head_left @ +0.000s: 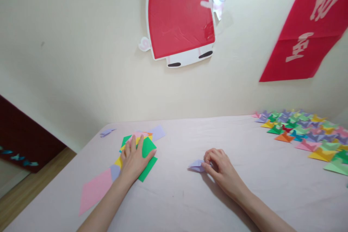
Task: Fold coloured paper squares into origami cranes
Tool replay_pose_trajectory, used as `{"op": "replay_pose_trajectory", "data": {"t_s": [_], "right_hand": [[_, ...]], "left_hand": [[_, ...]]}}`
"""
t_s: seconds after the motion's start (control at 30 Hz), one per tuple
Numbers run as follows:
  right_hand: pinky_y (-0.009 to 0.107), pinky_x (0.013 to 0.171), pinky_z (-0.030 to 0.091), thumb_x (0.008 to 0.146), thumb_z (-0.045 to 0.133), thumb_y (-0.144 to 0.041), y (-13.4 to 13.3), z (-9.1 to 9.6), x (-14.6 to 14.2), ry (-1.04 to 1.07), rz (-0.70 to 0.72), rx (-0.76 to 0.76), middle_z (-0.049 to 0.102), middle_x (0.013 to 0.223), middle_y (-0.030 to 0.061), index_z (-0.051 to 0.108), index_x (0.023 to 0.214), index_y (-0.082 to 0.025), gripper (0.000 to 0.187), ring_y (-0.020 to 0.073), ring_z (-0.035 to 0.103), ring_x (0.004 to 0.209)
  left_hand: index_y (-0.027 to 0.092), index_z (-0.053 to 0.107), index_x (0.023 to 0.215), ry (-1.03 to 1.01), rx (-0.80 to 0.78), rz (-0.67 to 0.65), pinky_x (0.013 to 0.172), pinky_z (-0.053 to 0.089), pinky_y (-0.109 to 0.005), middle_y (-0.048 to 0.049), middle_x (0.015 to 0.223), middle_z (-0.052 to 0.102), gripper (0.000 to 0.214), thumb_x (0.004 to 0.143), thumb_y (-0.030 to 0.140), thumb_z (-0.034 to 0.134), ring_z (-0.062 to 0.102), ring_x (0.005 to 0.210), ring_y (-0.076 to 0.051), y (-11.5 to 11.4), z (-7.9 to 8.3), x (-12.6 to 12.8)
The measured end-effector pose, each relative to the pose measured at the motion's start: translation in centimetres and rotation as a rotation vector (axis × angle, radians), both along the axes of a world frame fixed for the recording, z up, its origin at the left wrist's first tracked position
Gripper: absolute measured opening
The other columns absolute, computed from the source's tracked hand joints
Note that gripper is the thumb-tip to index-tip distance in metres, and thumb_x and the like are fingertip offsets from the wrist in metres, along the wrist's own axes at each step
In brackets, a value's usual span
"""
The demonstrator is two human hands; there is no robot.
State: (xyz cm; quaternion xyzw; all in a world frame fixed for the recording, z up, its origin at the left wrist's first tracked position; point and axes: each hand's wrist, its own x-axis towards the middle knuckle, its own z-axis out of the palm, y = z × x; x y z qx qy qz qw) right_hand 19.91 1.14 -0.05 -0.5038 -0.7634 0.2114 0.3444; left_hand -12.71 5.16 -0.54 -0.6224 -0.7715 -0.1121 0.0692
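My left hand (135, 159) lies flat with fingers spread on a loose pile of colored paper sheets, a green sheet (148, 148) showing beside its thumb. Yellow, pink and lilac sheets stick out around it, and a pink sheet (96, 191) reaches toward the front left. Over the middle of the table, my right hand (220, 166) pinches a small folded lilac paper (196, 166) between thumb and curled fingers. Part of that folded piece is hidden by the fingers.
Rows of folded paper figures (308, 130) in many colors fill the table's right side. A lilac folded piece (107, 132) rests at the far left corner. Behind the table (174, 203) stands a wall with a red cartoon cutout (179, 21) and a red banner (293, 43).
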Motion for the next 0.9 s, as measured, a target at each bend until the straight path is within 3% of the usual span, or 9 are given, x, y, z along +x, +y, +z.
{"op": "replay_pose_trajectory", "data": {"t_s": [0.13,0.2,0.3,0.37,0.5,0.67,0.77,0.9], "right_hand": [[0.037,0.08,0.041,0.093,0.052,-0.03,0.0,0.0,0.0,-0.002,0.005,-0.013,0.06,0.085,0.0025,0.047,0.073,-0.023,0.022,0.0212,0.051,0.086],[0.037,0.081,0.041,0.093,0.052,-0.03,0.0,0.0,0.0,0.004,0.014,-0.015,0.06,0.086,0.0025,0.048,0.074,-0.023,0.021,0.0211,0.051,0.087],[0.038,0.083,0.042,0.094,0.052,-0.03,-0.1,0.3,-0.1,-0.005,0.033,-0.002,0.061,0.088,0.0028,0.048,0.074,-0.023,0.021,0.0212,0.052,0.09],[0.038,0.084,0.043,0.094,0.052,-0.03,-0.3,0.4,-0.1,-0.027,0.038,0.017,0.061,0.09,0.0031,0.05,0.075,-0.023,0.02,0.0213,0.052,0.092],[0.039,0.084,0.044,0.094,0.052,-0.029,-0.3,0.4,-0.2,-0.081,0.016,0.042,0.062,0.092,0.0041,0.052,0.075,-0.023,0.019,0.0217,0.052,0.093],[0.04,0.085,0.043,0.094,0.05,-0.029,0.0,0.4,-0.4,-0.134,-0.05,0.044,0.062,0.096,0.005,0.054,0.075,-0.022,0.021,0.0222,0.052,0.093],[0.039,0.085,0.043,0.096,0.047,-0.03,0.1,0.8,-0.2,-0.147,-0.041,0.015,0.063,0.095,0.0048,0.057,0.073,-0.022,0.026,0.0224,0.052,0.094],[0.041,0.082,0.042,0.094,0.049,-0.028,0.0,1.2,0.2,-0.254,-0.028,-0.044,0.062,0.089,0.0053,0.06,0.072,-0.023,0.026,0.0245,0.051,0.092]], "left_hand": [[0.01,0.049,0.138,0.049,0.183,-0.111,0.111,0.019,-0.058,-0.0208,0.151,0.036,0.056,0.088,0.038,0.052,0.024,0.141,-0.039,0.3,0.6,2.3],[0.014,0.052,0.133,-0.033,0.271,-0.268,0.111,0.023,-0.055,-0.0175,0.145,0.045,0.044,0.092,0.03,0.045,0.031,0.138,-0.034,-0.7,1.6,4.4],[0.017,0.052,0.128,-0.273,0.17,-0.611,0.104,0.037,-0.043,-0.0116,0.129,0.058,0.034,0.096,0.027,0.042,0.049,0.122,-0.024,-2.9,2.8,8.6],[0.021,0.056,0.119,-0.373,0.05,-0.737,0.097,0.042,-0.039,-0.0066,0.115,0.063,0.026,0.094,0.027,0.05,0.054,0.11,-0.022,-4.1,3.1,11.5],[0.022,0.059,0.11,-0.361,-0.058,-0.724,0.088,0.045,-0.038,-0.0041,0.107,0.063,0.02,0.092,0.017,0.052,0.055,0.1,-0.021,-5.2,2.4,14.9],[0.014,0.038,0.142,-0.137,-0.026,-0.707,0.101,0.04,-0.046,-0.0134,0.143,0.047,0.055,0.089,0.007,0.049,0.044,0.127,-0.027,-6.2,1.4,15.1],[0.013,0.033,0.147,-0.077,-0.004,-0.78,0.108,0.035,-0.047,-0.0129,0.152,0.037,0.057,0.093,0.02,0.051,0.037,0.136,-0.029,-7.8,0.8,15.0],[0.009,0.034,0.147,-0.06,-0.045,-0.852,0.107,0.037,-0.049,-0.0148,0.152,0.037,0.067,0.096,0.05,0.045,0.039,0.136,-0.032,-9.4,-0.2,15.2]]}}
